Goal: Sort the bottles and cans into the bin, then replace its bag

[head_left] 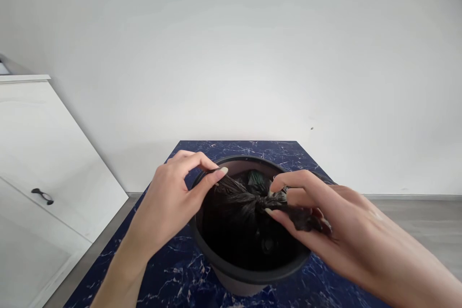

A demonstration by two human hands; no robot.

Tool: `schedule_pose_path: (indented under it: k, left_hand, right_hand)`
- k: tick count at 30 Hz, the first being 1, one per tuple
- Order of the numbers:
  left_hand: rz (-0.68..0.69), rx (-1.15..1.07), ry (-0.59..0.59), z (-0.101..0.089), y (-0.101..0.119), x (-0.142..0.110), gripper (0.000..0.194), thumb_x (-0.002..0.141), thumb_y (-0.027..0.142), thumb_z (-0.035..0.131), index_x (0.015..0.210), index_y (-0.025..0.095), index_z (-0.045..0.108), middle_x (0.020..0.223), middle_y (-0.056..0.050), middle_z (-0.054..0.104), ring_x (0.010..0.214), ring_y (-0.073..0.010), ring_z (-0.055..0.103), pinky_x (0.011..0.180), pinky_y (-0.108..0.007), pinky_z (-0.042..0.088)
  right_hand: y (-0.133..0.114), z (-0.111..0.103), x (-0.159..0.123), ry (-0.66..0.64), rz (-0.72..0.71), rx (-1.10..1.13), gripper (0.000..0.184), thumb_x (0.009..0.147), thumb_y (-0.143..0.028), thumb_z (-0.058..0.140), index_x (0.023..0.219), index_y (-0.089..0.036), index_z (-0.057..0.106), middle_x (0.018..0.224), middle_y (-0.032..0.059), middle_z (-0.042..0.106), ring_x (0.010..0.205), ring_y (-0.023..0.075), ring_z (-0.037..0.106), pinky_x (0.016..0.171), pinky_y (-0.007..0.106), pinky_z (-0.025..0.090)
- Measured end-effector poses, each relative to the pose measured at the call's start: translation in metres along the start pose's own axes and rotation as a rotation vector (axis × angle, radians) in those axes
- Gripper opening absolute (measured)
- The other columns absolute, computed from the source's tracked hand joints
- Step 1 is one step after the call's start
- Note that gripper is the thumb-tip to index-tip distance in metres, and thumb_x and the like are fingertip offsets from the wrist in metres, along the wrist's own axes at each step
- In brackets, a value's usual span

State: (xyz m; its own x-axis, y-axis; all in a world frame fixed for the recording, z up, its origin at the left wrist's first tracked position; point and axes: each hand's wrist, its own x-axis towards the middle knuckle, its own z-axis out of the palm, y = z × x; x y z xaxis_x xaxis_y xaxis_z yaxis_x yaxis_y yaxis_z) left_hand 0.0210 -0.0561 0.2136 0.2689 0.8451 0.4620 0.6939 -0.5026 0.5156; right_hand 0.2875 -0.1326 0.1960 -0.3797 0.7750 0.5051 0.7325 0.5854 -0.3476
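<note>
A black plastic bag (pixel 238 221) lies inside a round dark bin (pixel 252 276), its top gathered into a twisted knot near the middle of the opening. My left hand (pixel 173 192) pinches one end of the bag between thumb and forefinger, at the bin's left rim. On the other side, my right hand (pixel 321 216) grips the other end close to the knot, with a loose tail of plastic across its fingers. Between both hands the plastic is stretched. The lower part of the bag is in shadow, and its contents are hidden.
The bin stands on a blue marble-patterned table (pixel 173 269), which reaches back to a white wall (pixel 231 57). A white cabinet (pixel 43 144) with a black handle (pixel 42 196) stands at the left. Grey flooring (pixel 415 216) shows on the right.
</note>
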Motion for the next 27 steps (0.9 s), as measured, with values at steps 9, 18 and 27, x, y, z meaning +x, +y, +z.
schedule_pose_path:
  k: [9, 18, 27]
  left_hand:
    - [-0.082, 0.032, 0.023, -0.021, -0.025, 0.009, 0.040, 0.096, 0.069, 0.068, 0.088, 0.030, 0.075, 0.088, 0.002, 0.075, 0.049, -0.0108, 0.044, 0.048, -0.029, 0.034]
    - [-0.026, -0.124, 0.006, -0.022, -0.008, 0.001, 0.033, 0.097, 0.061, 0.070, 0.087, 0.029, 0.072, 0.084, -0.001, 0.072, 0.078, -0.0182, 0.065, 0.049, -0.026, 0.038]
    - [0.037, -0.177, -0.011, -0.025, 0.000, -0.004, 0.024, 0.096, 0.050, 0.075, 0.088, 0.027, 0.070, 0.086, -0.001, 0.073, 0.085, -0.0212, 0.069, 0.059, -0.028, 0.050]
  right_hand:
    - [0.028, -0.011, 0.003, 0.019, 0.198, 0.027, 0.024, 0.107, -0.052, 0.060, 0.111, -0.028, 0.063, 0.086, 0.0022, 0.075, 0.068, 0.0199, 0.073, 0.054, 0.028, 0.054]
    - [0.019, -0.008, -0.006, 0.033, 0.194, -0.083, 0.018, 0.106, -0.049, 0.061, 0.109, -0.033, 0.069, 0.070, -0.0041, 0.067, 0.048, 0.0142, 0.059, 0.045, 0.025, 0.046]
    - [-0.013, 0.017, 0.009, 0.200, 0.174, -0.162, 0.027, 0.103, -0.047, 0.065, 0.128, -0.035, 0.068, 0.129, 0.0038, 0.071, 0.110, 0.0270, 0.072, 0.089, 0.042, 0.061]
